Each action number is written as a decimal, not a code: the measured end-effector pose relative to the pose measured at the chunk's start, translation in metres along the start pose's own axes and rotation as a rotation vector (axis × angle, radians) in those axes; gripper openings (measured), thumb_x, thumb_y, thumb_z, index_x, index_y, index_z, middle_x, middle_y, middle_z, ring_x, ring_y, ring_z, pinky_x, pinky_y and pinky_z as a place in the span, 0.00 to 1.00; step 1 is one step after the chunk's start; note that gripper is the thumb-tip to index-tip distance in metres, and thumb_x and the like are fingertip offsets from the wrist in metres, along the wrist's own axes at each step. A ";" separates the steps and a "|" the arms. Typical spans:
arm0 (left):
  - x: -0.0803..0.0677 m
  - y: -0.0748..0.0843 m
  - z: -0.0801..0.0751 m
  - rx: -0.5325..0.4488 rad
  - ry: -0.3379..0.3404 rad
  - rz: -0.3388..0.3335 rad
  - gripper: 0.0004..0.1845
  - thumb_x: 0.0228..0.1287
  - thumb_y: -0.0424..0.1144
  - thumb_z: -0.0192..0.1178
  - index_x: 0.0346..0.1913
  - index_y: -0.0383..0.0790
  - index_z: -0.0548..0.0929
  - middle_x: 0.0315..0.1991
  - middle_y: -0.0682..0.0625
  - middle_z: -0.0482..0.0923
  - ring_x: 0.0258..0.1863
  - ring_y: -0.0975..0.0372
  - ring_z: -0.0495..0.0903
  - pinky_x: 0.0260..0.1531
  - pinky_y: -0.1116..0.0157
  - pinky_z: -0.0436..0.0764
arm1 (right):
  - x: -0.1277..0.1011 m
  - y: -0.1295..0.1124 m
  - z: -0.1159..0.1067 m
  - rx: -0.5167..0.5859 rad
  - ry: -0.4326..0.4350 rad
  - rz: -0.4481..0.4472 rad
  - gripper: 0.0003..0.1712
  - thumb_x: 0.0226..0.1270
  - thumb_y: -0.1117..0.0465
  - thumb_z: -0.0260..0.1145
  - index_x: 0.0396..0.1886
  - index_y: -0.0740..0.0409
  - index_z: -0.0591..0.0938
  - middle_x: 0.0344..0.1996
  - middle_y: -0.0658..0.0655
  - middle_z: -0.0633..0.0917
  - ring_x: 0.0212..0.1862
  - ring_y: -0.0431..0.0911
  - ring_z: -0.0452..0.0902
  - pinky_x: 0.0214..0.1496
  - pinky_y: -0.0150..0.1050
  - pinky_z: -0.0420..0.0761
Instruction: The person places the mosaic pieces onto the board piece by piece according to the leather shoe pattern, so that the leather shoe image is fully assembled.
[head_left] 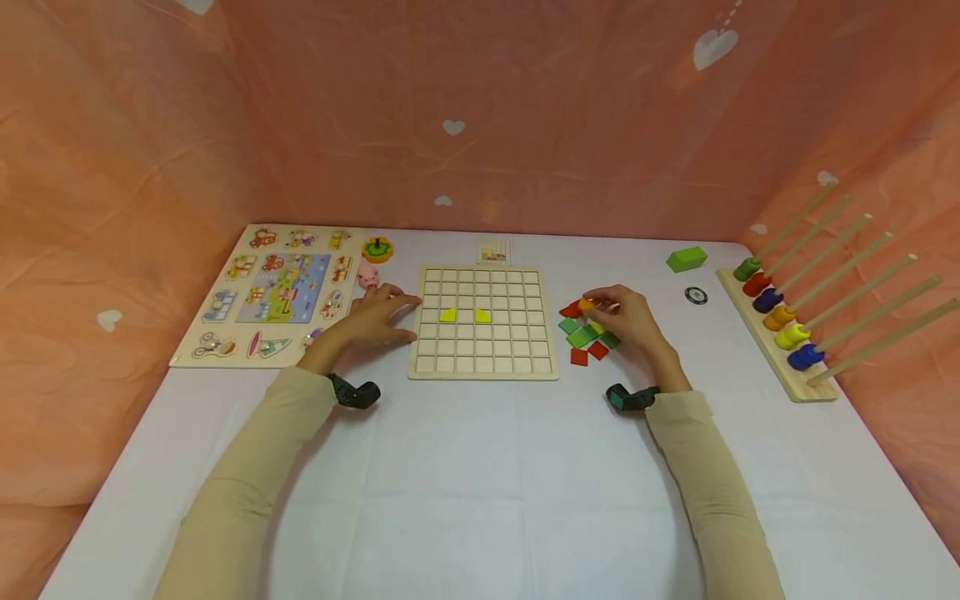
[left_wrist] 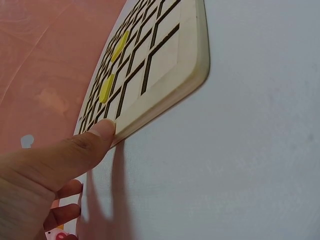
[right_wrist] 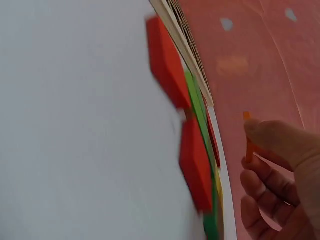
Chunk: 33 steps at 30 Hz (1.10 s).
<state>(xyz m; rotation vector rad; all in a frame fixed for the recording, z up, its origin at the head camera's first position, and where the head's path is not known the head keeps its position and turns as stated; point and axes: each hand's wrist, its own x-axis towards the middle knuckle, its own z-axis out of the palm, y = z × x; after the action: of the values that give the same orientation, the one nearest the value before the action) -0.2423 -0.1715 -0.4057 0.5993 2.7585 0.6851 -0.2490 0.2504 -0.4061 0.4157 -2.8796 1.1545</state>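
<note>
A square wooden grid board lies mid-table with two yellow pieces in its cells. My left hand rests at the board's left edge, thumb touching the rim in the left wrist view and fingers fairly straight. My right hand pinches a small flat orange piece between thumb and fingers, over a loose pile right of the board. That pile has red pieces, green pieces and a bit of yellow; the hand partly hides it.
A picture puzzle board lies at left, beside a pink pig figure and a round green-orange toy. A small pattern card sits behind the grid. At right are a green block, a round disc and a pegged ring stand.
</note>
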 end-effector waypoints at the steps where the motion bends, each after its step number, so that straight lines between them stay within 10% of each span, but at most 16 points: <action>1: 0.000 0.000 0.000 0.000 -0.001 -0.001 0.35 0.57 0.46 0.65 0.66 0.43 0.67 0.62 0.38 0.59 0.61 0.45 0.54 0.55 0.42 0.54 | 0.001 -0.004 0.004 0.008 0.000 -0.031 0.19 0.61 0.60 0.67 0.50 0.64 0.80 0.41 0.62 0.79 0.42 0.52 0.72 0.44 0.41 0.72; 11: -0.001 -0.001 0.001 -0.009 -0.001 0.003 0.34 0.57 0.46 0.65 0.66 0.43 0.67 0.62 0.38 0.59 0.61 0.44 0.53 0.56 0.41 0.54 | 0.017 -0.046 0.051 0.090 -0.030 -0.245 0.15 0.57 0.62 0.69 0.44 0.63 0.81 0.42 0.59 0.81 0.40 0.49 0.77 0.42 0.41 0.77; 33: 0.000 0.000 0.000 -0.001 0.005 0.021 0.34 0.58 0.47 0.64 0.66 0.43 0.67 0.61 0.37 0.59 0.60 0.44 0.54 0.55 0.41 0.55 | 0.030 -0.113 0.133 0.120 -0.122 -0.365 0.06 0.56 0.57 0.71 0.28 0.54 0.84 0.31 0.47 0.82 0.41 0.40 0.74 0.47 0.32 0.74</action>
<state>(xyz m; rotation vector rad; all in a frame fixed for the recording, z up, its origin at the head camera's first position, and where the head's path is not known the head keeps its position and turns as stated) -0.2425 -0.1716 -0.4060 0.6286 2.7597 0.6928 -0.2383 0.0749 -0.4234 0.9986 -2.6730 1.2714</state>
